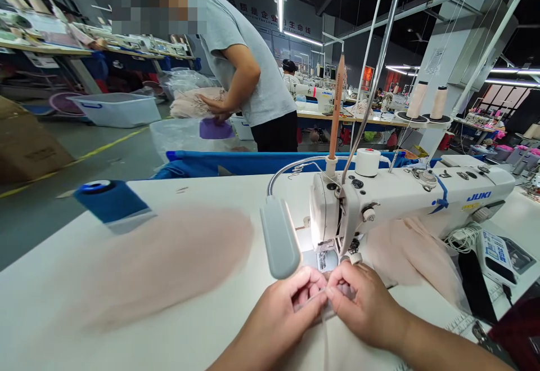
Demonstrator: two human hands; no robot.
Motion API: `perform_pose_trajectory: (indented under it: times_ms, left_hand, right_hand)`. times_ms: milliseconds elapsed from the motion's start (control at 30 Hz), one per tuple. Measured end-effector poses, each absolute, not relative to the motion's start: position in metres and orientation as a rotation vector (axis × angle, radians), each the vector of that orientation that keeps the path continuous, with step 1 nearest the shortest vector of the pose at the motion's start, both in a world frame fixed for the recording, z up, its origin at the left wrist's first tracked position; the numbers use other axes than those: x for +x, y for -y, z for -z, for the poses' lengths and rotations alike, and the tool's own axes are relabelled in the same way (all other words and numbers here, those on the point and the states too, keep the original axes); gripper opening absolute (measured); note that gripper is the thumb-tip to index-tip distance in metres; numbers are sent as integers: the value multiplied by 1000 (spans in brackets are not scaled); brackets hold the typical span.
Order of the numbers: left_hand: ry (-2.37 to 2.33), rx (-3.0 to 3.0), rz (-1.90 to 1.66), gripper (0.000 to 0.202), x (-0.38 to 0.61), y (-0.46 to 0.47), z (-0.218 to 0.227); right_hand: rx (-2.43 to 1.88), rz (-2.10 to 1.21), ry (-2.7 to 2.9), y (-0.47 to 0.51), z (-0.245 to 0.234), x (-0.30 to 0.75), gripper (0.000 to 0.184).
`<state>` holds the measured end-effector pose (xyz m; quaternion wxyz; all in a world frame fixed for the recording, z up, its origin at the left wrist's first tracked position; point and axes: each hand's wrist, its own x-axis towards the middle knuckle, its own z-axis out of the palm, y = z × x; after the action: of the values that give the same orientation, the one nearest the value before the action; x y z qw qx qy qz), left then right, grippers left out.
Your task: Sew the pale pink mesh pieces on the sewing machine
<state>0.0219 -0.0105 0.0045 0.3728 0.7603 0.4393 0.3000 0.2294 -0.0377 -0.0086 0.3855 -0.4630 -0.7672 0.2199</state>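
Both of my hands meet just in front of the needle of a white JUKI sewing machine (422, 193). My left hand (282, 309) and my right hand (363, 300) each pinch a small piece of sheer pale pink fabric (333, 326) between thumb and fingers, fingertips almost touching. More of the same pink fabric (417, 253) bunches under the machine's arm to the right. A blurred heap of pink fabric (164, 258) lies on the white table (50, 303) to the left. A grey lamp head (278, 236) hangs just above my left hand.
A co-worker in a grey T-shirt (248, 61) stands beyond the table, bent over pink fabric. A blue block (109, 199) sits at the table's far left. A blue bin edge (253, 162) runs behind the table. Two thread cones (428, 101), a control panel (498, 255) and other workstations are at right.
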Motion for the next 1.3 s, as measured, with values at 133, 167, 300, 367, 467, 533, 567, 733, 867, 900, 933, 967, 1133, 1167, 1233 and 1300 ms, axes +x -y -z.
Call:
perform_pose_trajectory:
  times_ms: [133,167,300,367,467,533,567,733,867,900,933,967,1133,1167,1233,1300]
  left_hand:
    - [-1110,2042,-686,42,22,6,-3]
    - [-1134,2104,-675,44,22,4,-1]
    - [-1234,2352,-799,33,24,1,9]
    - [-1189,2466,-1001,22,24,2,13]
    - [-978,2720,-1159,28,23,3,14]
    - [-864,2859,-1101,35,21,4,13]
    - [-849,2889,-1060,37,20,4,13]
    - [-929,2887,-966,38,15,4,15]
    - [-945,2921,-965,40,15,4,15]
    - [-950,2928,-974,40,15,4,15]
    - [-954,2935,-982,40,15,4,15]
    - [-960,2940,-991,39,14,4,15]
    - [-973,2954,-992,29,14,3,20]
    - [-974,2959,-982,28,14,2,21]
    - [-980,2971,-963,26,15,1,23]
    - [-1000,2966,-950,26,16,0,24]
  right_hand:
    - [-1245,-550,1971,34,7,228,15]
    - [-1276,-531,1988,33,7,227,18]
    - [-1414,-363,2078,27,6,222,27]
    - [-1438,-330,2101,24,7,221,26]
    - [-1432,-344,2103,22,9,222,21]
    - [-1443,-315,2093,22,11,223,17]
    - [-1449,-287,2094,22,11,224,15]
    - [-1337,-102,2176,28,15,232,16]
    - [-1189,-108,2266,30,18,237,20]
    - [-1186,-110,2279,30,19,237,22]
    - [-1191,-109,2289,30,19,238,23]
    - [-1202,-104,2293,29,20,239,24]
    - [-1236,-127,2266,25,20,240,29]
    - [-1239,-131,2260,25,19,239,29]
    - [-1245,-127,2250,24,17,238,28]
    - [-1249,-97,2238,23,14,237,26]
